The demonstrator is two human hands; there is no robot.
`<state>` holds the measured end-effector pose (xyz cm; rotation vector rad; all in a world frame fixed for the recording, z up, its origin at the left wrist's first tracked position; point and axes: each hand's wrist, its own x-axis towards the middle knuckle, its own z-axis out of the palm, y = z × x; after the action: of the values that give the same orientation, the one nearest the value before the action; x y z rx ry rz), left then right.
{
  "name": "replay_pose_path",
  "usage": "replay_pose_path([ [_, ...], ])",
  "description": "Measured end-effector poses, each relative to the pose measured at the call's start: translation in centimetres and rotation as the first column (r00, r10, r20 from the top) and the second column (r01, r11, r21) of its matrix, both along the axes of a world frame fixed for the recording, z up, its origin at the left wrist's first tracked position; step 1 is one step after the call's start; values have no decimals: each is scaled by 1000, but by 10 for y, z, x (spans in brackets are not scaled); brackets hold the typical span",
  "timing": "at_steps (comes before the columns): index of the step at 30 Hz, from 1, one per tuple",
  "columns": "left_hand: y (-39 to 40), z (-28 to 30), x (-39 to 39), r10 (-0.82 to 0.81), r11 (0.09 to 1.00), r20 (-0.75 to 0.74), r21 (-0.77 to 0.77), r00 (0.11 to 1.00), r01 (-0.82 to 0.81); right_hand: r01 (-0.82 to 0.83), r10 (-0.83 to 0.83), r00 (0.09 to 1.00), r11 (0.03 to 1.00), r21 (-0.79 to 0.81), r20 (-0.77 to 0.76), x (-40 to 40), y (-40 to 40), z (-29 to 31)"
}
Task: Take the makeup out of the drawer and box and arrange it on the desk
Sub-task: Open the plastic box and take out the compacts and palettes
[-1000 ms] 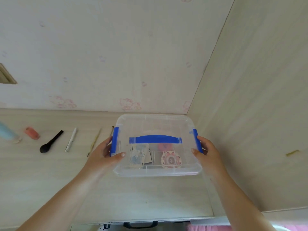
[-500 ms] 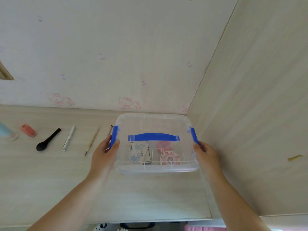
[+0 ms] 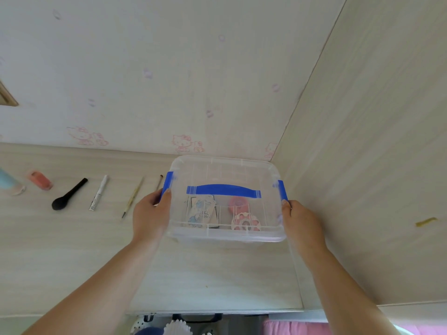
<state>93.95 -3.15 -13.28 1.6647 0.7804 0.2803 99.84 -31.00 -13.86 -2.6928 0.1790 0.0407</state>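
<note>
A clear plastic box point(image 3: 225, 235) with a blue handle point(image 3: 223, 190) and blue side clips sits on the desk in the right corner, lid on. Through the lid I see a blue-printed flat pack point(image 3: 200, 210), a pink round compact point(image 3: 238, 203) and a pink-white patterned compact point(image 3: 245, 222). My left hand point(image 3: 151, 213) grips the box's left side at the blue clip point(image 3: 167, 183). My right hand point(image 3: 301, 222) grips the right side just below the other clip point(image 3: 282, 189).
Makeup lies in a row on the desk left of the box: a pale blue tube point(image 3: 9, 183), an orange-pink bottle point(image 3: 40, 179), a black brush point(image 3: 69, 194), a silver-white tube point(image 3: 98, 192) and two thin brushes point(image 3: 132, 198). Walls close in behind and on the right.
The box has slid a little away from me toward the back corner. My left thumb has moved off the lid up to the blue clip.
</note>
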Motion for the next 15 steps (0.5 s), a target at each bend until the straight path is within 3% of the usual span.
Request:
replay_pose_path([
  [4, -2, 0, 1, -10, 999, -4, 38, 1000, 10, 0, -2, 999, 999, -37, -34, 3, -1, -1],
  [7, -2, -2, 3, -6, 999, -20, 41, 1000, 6, 74, -63, 991, 992, 98, -114, 7, -4, 3],
  [11, 6, -16, 9, 93, 991, -65, -95, 994, -99, 231, -178, 962, 937, 264, -207, 14, -1, 2],
  [13, 6, -15, 12, 76, 988, -64, -127, 995, -83, 330, -216, 928, 857, 396, -305, 16, -1, -1],
  [15, 7, -12, 12, 62, 984, -64, -163, 996, -72, 431, -193, 878, 717, 548, -438, 11, -1, -5],
])
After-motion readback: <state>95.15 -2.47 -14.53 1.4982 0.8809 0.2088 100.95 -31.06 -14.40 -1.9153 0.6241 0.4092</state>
